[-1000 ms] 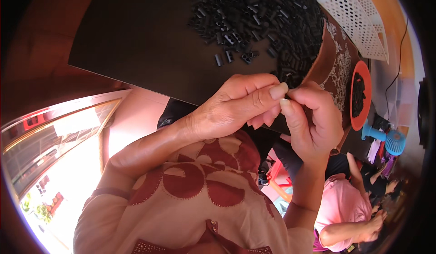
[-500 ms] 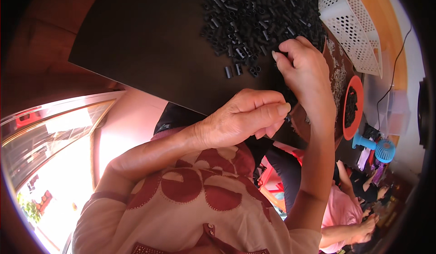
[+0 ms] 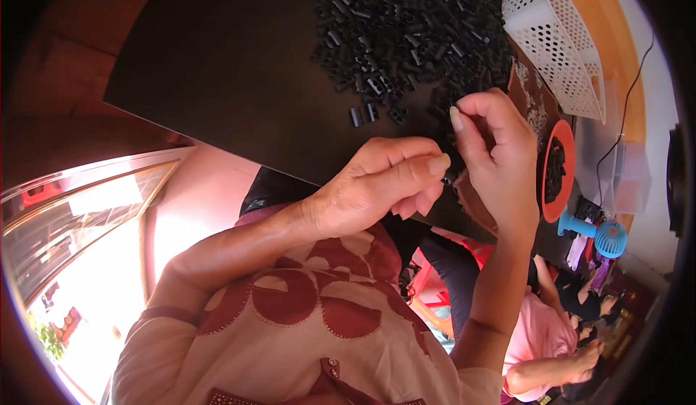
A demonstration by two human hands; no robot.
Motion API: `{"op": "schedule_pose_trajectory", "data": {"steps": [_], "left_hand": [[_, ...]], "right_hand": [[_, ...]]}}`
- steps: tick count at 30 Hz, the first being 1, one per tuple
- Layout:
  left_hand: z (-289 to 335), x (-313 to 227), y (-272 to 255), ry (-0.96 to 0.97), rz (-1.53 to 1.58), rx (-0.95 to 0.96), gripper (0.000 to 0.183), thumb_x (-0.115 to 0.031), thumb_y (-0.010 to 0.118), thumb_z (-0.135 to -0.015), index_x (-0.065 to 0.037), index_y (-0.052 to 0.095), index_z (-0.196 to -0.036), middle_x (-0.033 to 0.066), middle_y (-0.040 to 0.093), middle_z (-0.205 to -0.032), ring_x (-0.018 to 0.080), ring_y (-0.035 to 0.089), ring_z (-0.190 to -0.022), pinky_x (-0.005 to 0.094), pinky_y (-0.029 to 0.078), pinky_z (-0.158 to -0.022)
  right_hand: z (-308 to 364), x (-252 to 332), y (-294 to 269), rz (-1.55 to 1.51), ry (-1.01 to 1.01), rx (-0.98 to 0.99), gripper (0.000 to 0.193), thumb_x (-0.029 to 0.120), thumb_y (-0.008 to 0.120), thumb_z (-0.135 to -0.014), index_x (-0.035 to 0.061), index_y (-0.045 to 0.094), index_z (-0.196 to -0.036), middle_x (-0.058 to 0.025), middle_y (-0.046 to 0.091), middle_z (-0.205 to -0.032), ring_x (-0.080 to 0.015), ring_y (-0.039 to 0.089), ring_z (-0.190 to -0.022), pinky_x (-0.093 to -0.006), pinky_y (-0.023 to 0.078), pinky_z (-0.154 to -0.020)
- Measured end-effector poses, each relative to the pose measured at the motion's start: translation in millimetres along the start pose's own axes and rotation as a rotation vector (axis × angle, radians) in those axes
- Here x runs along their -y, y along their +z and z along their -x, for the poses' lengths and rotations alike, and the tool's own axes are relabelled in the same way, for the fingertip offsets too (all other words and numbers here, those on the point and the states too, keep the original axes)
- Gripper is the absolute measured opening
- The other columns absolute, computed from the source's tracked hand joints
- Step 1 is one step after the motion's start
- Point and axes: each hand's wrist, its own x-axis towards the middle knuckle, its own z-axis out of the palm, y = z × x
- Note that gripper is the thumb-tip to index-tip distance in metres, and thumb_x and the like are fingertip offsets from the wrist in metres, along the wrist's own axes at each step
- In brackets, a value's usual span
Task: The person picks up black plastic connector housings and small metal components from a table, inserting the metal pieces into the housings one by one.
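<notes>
Low over the near table edge, my left hand (image 3: 384, 186) is curled closed, thumb pressed on the bent fingers. A small black tube (image 3: 447, 179) seems to peek out by its thumb tip, mostly hidden. My right hand (image 3: 500, 148) is held just beyond and to the right, thumb and forefinger brought together in a pinch. Whatever lies between those fingertips is too small to make out. Past both hands spreads a big heap of short black plastic tubes (image 3: 406, 39). A few loose tubes (image 3: 355, 117) lie at its near left edge on the dark table (image 3: 217, 64).
Right of the heap stands a white perforated basket (image 3: 554, 57). Small silvery bits (image 3: 536, 108) lie on a brown surface beside it. Nearer are an orange-red bowl (image 3: 570, 180) of dark pieces and a blue fan (image 3: 610, 240). Another person in pink (image 3: 540, 329) sits at lower right.
My right hand has drawn back from the heap's edge toward me, closer to my left hand, its fingers pinched. My left hand stays closed, with the whole view shifted slightly.
</notes>
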Motion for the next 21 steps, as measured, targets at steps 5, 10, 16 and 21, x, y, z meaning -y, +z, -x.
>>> {"op": "schedule_pose_trajectory", "data": {"steps": [5, 10, 16, 21], "left_hand": [[1.8, -0.3, 2.9, 0.025, 0.028, -0.036, 0.030, -0.025, 0.045, -0.099, 0.002, 0.057, -0.092, 0.0060, 0.056, -0.071, 0.0109, 0.049, -0.062, 0.0239, 0.038, -0.055], [1.5, -2.4, 5.3, -0.001, 0.019, -0.085, 0.033, -0.027, 0.045, -0.098, 0.004, 0.056, -0.093, 0.0079, 0.056, -0.069, 0.0137, 0.050, -0.060, 0.0256, 0.039, -0.054], [0.4, -1.9, 8.4, 0.002, 0.048, -0.108, 0.035, -0.028, 0.044, -0.098, 0.004, 0.056, -0.091, 0.0096, 0.055, -0.069, 0.0144, 0.050, -0.059, 0.0259, 0.040, -0.053], [-0.1, -0.4, 8.4, 0.002, 0.048, -0.090, 0.034, -0.028, 0.044, -0.098, 0.002, 0.054, -0.083, 0.0100, 0.054, -0.070, 0.0143, 0.049, -0.060, 0.0261, 0.040, -0.054]], "right_hand": [[20.2, 7.8, -1.6, -0.225, 0.287, 0.006, 0.010, -0.003, 0.065, -0.083, 0.0008, 0.056, -0.086, -0.0046, 0.056, -0.072, -0.0080, 0.054, -0.058, -0.0233, 0.042, -0.050], [36.3, 10.6, -0.3, -0.335, 0.197, -0.078, 0.012, -0.006, 0.065, -0.082, 0.0004, 0.056, -0.087, -0.0022, 0.055, -0.072, -0.0034, 0.051, -0.060, -0.0191, 0.040, -0.051], [49.9, 16.9, -4.7, -0.509, 0.084, -0.123, 0.016, -0.013, 0.061, -0.080, -0.0031, 0.058, -0.091, -0.0025, 0.054, -0.082, -0.0026, 0.046, -0.062, -0.0168, 0.037, -0.053], [61.0, 18.6, -12.2, -0.603, 0.102, -0.076, 0.018, -0.014, 0.060, -0.080, -0.0044, 0.058, -0.095, -0.0044, 0.056, -0.087, -0.0020, 0.045, -0.064, -0.0152, 0.035, -0.053]]}}
